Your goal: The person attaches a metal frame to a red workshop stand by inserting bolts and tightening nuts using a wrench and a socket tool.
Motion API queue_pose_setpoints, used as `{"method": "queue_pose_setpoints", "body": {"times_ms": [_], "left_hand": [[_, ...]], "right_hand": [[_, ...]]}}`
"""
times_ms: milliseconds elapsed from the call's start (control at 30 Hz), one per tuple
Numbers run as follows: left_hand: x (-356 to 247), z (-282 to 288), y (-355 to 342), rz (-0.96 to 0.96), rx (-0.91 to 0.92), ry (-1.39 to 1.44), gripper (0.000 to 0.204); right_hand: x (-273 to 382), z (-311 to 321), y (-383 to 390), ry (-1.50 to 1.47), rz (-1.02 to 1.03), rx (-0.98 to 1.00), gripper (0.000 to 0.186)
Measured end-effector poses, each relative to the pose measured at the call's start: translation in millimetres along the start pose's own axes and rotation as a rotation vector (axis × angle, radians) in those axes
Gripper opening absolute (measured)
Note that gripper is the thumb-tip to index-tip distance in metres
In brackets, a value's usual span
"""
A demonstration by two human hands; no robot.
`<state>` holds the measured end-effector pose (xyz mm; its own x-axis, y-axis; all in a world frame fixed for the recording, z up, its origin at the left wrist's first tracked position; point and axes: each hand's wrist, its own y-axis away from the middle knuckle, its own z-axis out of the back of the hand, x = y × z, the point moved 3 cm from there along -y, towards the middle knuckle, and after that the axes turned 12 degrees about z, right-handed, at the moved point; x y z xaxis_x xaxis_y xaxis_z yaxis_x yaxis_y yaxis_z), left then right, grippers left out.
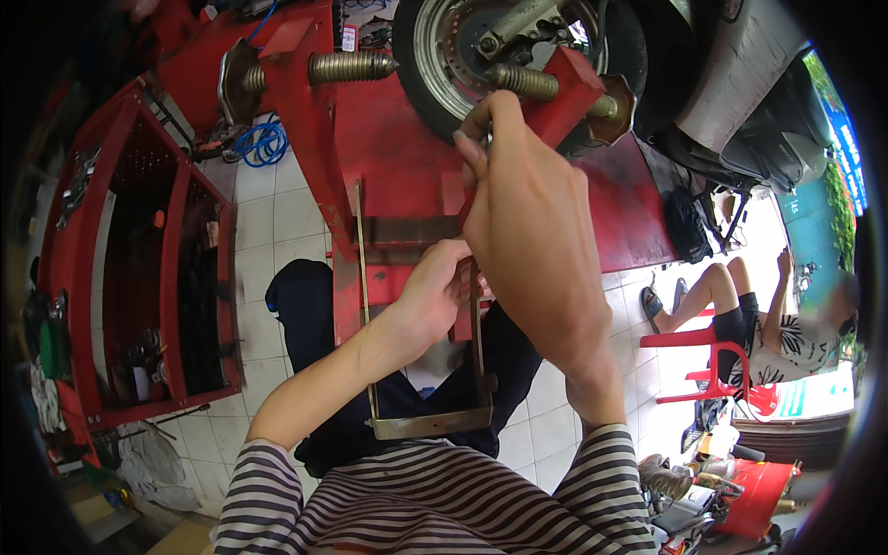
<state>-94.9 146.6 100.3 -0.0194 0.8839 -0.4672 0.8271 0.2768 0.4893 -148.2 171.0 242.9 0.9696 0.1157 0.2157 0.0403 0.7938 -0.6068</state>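
A U-shaped metal frame (431, 425) stands over my lap, its two long bars reaching forward beside the red lift. My left hand (433, 289) is closed at the frame's right bar, its fingertips partly hidden behind the bar and my other hand. Higher up and nearer the camera is my right hand (532, 213), thumb and index finger pinched together beside the red clamp arm (566, 97). Whatever lies in that pinch is too hidden to name. Two threaded clamp screws, the left one (351, 67) and the right one (523, 81), point inward near a motorbike wheel (430, 69).
The red lift platform (620, 217) spreads ahead of me. A red tool cabinet (171, 250) stands at left, with a coiled blue hose (262, 141) nearby. At right, a person (768, 338) sits on a red plastic chair (680, 340). Assorted parts (689, 504) lie at lower right.
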Motion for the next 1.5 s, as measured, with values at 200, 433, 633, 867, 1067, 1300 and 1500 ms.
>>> {"method": "queue_pose_setpoints", "body": {"times_ms": [200,433,633,867,1067,1300,1500], "left_hand": [[0,2,-5,0.082,-0.068,0.117,0.012],[8,29,-19,0.053,0.201,0.050,0.027],[-1,18,-7,0.118,0.101,-0.012,0.026],[1,18,-1,0.018,0.212,-0.008,0.026],[6,23,-9,-0.029,0.242,0.033,0.024],[1,17,-18,0.108,0.119,0.081,0.013],[3,15,-17,0.075,-0.052,0.112,0.002]], "right_hand": [[4,7,23,-0.059,-0.053,0.123,0.008],[12,-18,74,0.115,0.194,0.020,0.025],[2,-37,100,0.110,0.269,0.046,0.031],[-14,-48,115,-0.045,0.332,0.164,0.033],[-25,-41,119,-0.016,0.518,0.101,0.044],[-26,-37,114,-0.029,0.730,-0.060,0.032],[-22,-14,93,-0.264,0.471,-0.171,0.028]]}}
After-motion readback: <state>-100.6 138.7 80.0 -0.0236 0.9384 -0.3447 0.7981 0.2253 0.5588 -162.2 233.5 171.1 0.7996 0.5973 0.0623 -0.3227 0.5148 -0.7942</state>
